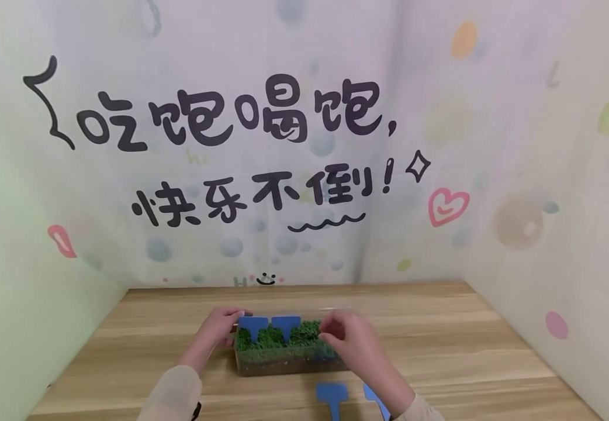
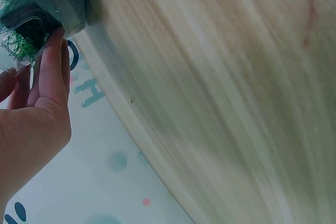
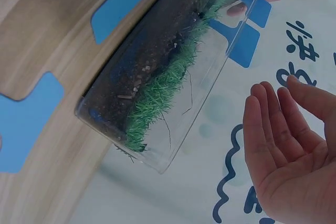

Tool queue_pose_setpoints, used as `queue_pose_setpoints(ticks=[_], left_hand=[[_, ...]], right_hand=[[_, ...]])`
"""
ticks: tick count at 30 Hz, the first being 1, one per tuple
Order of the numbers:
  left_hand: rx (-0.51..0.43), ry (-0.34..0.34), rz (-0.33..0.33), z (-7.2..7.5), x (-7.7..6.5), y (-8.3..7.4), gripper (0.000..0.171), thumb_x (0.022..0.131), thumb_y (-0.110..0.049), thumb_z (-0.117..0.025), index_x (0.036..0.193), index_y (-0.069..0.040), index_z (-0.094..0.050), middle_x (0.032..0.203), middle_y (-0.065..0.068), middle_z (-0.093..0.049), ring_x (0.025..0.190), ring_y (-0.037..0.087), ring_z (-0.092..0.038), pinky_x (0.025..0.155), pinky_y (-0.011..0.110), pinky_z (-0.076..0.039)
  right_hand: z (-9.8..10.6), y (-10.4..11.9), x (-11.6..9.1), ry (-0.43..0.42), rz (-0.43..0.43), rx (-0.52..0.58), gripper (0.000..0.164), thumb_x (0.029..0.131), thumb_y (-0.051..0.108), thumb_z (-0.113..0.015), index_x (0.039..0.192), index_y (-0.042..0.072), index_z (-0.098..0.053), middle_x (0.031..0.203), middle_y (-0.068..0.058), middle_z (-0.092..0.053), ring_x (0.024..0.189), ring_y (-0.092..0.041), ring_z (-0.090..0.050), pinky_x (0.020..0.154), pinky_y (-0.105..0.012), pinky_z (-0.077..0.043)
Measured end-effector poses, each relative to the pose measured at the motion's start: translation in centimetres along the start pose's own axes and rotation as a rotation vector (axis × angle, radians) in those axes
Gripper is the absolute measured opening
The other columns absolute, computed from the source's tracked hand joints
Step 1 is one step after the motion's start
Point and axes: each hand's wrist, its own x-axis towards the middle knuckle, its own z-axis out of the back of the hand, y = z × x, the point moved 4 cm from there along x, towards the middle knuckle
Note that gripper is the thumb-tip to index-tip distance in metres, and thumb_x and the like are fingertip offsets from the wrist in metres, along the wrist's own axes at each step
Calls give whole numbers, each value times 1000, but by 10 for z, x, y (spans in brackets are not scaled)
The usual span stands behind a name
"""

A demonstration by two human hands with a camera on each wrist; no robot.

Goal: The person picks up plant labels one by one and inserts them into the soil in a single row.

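Note:
A clear plastic planter box (image 1: 270, 368) stands on the wooden table, with dark soil below and green artificial-looking grass (image 3: 163, 85) on top. Two blue T-shaped plant labels (image 1: 253, 323) (image 1: 286, 323) stand upright in the grass towards its left end. My left hand (image 1: 221, 327) holds the box's left end, its fingers against the plastic in the left wrist view. Over the right end hovers my right hand (image 1: 350, 339), fingers gently bent and apart from the box; the right wrist view shows nothing in the palm (image 3: 289, 156).
Two more blue T-shaped labels (image 1: 332, 394) (image 1: 373, 395) lie on the wooden table (image 1: 441, 327) in front of the box, the right one partly behind my right forearm. A printed cloth wall (image 1: 283, 257) rises behind the table, with further walls at both sides.

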Motion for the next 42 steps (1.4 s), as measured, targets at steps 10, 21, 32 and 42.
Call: queue_pose_setpoints(ticks=[10, 21, 32, 42], left_hand=[[4, -11, 2, -1, 0, 0, 31, 106, -15, -46, 122, -2, -69, 121, 21, -66, 94, 21, -66, 68, 35, -60], [2, -2, -2, -1, 0, 1, 32, 106, -15, -46, 126, -1, -67, 121, 20, -66, 90, 18, -66, 66, 34, -60], [-12, 6, -5, -1, 3, 2, 32, 106, -15, -46, 125, -1, -68, 110, 15, -68, 84, 15, -64, 64, 33, -58], [11, 0, -7, 0, 1, -1, 33, 106, -16, -46, 126, -2, -68, 119, 19, -66, 89, 16, -65, 65, 34, -59]], right_hand=[[-5, -15, -23, 165, -90, 58, 6, 90, 17, -73, 91, 12, -71, 82, 7, -70, 73, -5, -63, 64, -21, -52], [-21, -37, -40, 289, -120, 12, 12, 86, 14, -76, 78, 15, -68, 72, 7, -64, 63, -4, -53, 55, -22, -43], [-34, -50, -47, 461, -315, -48, 16, 85, 16, -77, 70, 13, -72, 62, 1, -63, 57, -14, -55, 55, -30, -45], [-50, -37, -43, 426, -286, -392, 29, 74, 30, -86, 60, 13, -67, 55, 3, -55, 49, -16, -46, 49, -32, -39]])
